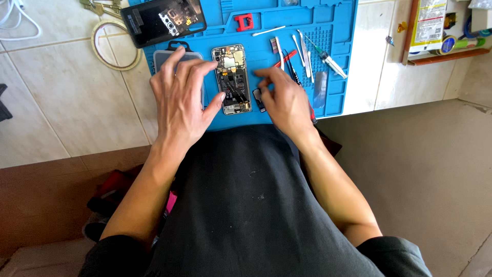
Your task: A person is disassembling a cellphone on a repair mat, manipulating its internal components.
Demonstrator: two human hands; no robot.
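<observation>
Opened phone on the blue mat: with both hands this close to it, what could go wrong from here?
1. The opened phone lies with its circuit board bare; the left hand touches its edge with the thumb, so a slip might brush the parts.
2. A small dark part lies beside the phone under the right hand and could get nudged off the blue mat, whose near edge is close.
3. The syringe and tweezers lie loose nearby and may snag a sleeve or wrist.

A pale tiled tabletop (77,102) carries a blue work mat (335,97) at its near edge. Left of the mat lie a ring of tape (116,45), keys (100,6) and a white cable (15,20); far right sits a wooden tray (441,57)
</observation>
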